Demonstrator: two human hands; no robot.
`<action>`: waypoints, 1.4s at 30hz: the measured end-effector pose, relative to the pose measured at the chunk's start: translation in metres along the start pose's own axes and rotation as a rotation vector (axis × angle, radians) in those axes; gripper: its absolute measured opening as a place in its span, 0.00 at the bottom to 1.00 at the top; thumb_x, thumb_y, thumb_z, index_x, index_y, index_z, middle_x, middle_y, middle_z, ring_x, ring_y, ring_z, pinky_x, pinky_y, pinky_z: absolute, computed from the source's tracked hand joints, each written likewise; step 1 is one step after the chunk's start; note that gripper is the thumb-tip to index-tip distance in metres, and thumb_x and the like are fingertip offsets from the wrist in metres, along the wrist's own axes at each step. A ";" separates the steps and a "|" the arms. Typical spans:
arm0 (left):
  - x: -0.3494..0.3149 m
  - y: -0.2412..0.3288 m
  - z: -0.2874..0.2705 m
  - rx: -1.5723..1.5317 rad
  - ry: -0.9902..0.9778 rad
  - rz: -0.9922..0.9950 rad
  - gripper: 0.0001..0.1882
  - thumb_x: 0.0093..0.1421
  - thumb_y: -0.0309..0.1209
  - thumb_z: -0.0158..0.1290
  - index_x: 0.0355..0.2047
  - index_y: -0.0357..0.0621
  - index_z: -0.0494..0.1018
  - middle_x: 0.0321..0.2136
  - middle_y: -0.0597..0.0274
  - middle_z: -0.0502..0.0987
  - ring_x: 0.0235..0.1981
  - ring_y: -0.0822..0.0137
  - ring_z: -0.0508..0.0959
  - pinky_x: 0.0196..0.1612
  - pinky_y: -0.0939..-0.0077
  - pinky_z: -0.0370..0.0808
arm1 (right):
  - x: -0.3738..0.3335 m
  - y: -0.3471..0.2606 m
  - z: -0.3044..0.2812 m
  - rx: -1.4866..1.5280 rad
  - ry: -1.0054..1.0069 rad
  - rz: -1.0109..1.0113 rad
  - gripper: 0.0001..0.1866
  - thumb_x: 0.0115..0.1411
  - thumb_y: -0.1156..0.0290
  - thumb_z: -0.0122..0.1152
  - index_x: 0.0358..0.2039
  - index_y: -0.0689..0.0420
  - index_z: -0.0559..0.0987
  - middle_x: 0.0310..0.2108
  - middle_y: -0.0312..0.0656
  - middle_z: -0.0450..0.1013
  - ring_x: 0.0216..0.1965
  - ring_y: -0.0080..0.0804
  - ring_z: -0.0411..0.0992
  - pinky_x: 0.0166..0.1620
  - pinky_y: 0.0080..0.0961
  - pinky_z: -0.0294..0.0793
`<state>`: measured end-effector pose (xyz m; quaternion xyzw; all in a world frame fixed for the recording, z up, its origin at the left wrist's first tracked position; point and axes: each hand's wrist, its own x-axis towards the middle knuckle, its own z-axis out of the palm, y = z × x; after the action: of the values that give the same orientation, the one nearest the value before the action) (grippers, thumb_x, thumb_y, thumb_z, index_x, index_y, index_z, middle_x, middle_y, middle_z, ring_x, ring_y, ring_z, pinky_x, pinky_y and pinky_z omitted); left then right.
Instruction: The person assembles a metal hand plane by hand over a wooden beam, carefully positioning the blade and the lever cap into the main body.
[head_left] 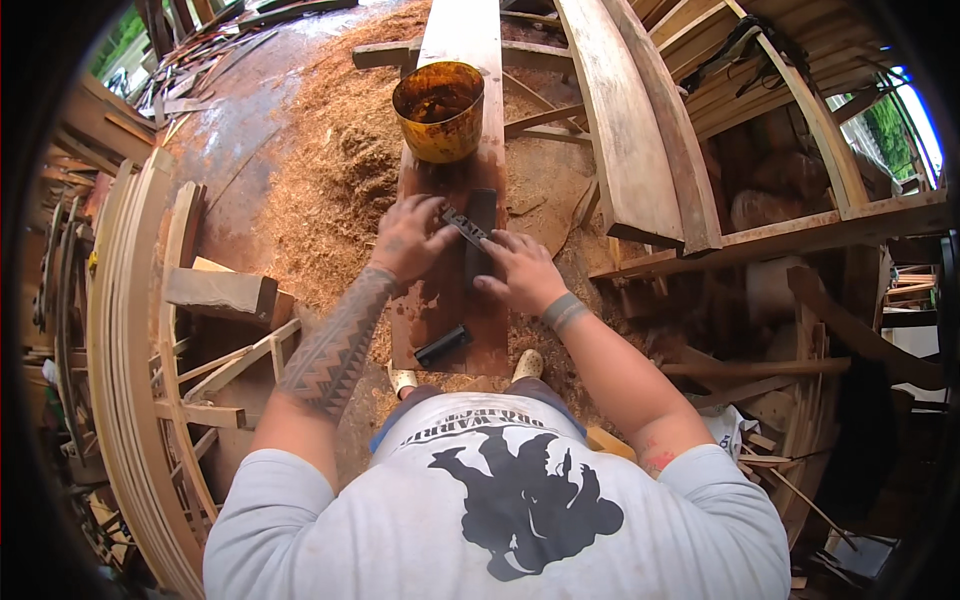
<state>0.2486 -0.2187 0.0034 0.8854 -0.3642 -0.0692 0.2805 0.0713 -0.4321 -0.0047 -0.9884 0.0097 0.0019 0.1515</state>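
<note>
Between my two hands is a dark, flat, narrow metal blade [464, 226] with pale marks on it, set at a slant. My left hand [408, 237] grips its upper left end between thumb and fingers. At the lower right end, the fingertips of my right hand [522, 270] press on the blade. Under it lies a dark rectangular block [481, 208], like a sharpening stone, lengthwise on a wet, reddish-brown plank [425, 300]. Closer to me on the plank rests a small black object [443, 345] whose kind I cannot make out.
A stained yellow bucket [440, 125] stands on the plank beyond my hands. Sawdust and shavings [335, 165] cover the floor to the left. Long boards [630, 130] lean at the right, and stacked strips [135, 340] stand at the left beside a wood block [222, 290].
</note>
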 end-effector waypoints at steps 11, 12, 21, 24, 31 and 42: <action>-0.144 0.044 0.009 0.025 -0.415 -0.064 0.26 0.63 0.48 0.70 0.53 0.45 0.82 0.47 0.50 0.84 0.55 0.47 0.84 0.61 0.52 0.80 | 0.044 0.011 0.013 0.478 0.105 0.259 0.17 0.67 0.56 0.75 0.45 0.56 0.85 0.45 0.52 0.82 0.51 0.58 0.80 0.56 0.50 0.79; -0.153 0.050 0.013 0.046 -0.379 -0.077 0.26 0.62 0.46 0.71 0.53 0.44 0.81 0.48 0.50 0.83 0.55 0.46 0.83 0.61 0.51 0.81 | 0.046 0.013 0.014 0.524 0.056 0.301 0.17 0.66 0.58 0.76 0.45 0.57 0.84 0.44 0.52 0.83 0.49 0.56 0.81 0.54 0.49 0.80; -0.157 0.052 0.038 -0.002 -0.282 -0.253 0.20 0.59 0.33 0.69 0.50 0.40 0.81 0.47 0.43 0.84 0.54 0.41 0.83 0.60 0.49 0.80 | 0.062 0.046 0.008 1.322 -0.313 0.504 0.13 0.69 0.69 0.75 0.47 0.60 0.81 0.36 0.39 0.81 0.28 0.28 0.74 0.32 0.30 0.76; -0.157 0.047 0.034 -0.067 -0.293 -0.400 0.22 0.59 0.35 0.69 0.51 0.39 0.81 0.51 0.41 0.84 0.56 0.42 0.84 0.61 0.51 0.80 | 0.054 0.048 0.000 1.504 -0.437 0.602 0.08 0.72 0.73 0.70 0.46 0.57 0.80 0.34 0.35 0.77 0.26 0.25 0.71 0.31 0.25 0.74; -0.144 0.003 0.018 -0.657 -0.317 -0.695 0.23 0.68 0.37 0.69 0.59 0.40 0.79 0.47 0.55 0.86 0.45 0.62 0.87 0.51 0.64 0.86 | 0.001 0.032 -0.008 1.981 -0.449 0.509 0.07 0.74 0.78 0.67 0.49 0.55 0.79 0.39 0.39 0.81 0.35 0.32 0.82 0.40 0.31 0.86; -0.120 -0.027 -0.003 -1.620 -0.476 -0.755 0.17 0.81 0.38 0.56 0.63 0.42 0.78 0.48 0.64 0.86 0.43 0.69 0.87 0.47 0.66 0.89 | -0.029 -0.075 -0.023 2.066 -0.426 0.286 0.40 0.64 0.84 0.74 0.74 0.55 0.68 0.54 0.38 0.81 0.49 0.28 0.82 0.48 0.30 0.84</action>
<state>0.1792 -0.1200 -0.0189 0.4414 0.0602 -0.5697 0.6906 0.0440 -0.3670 0.0396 -0.3495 0.0958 0.1834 0.9138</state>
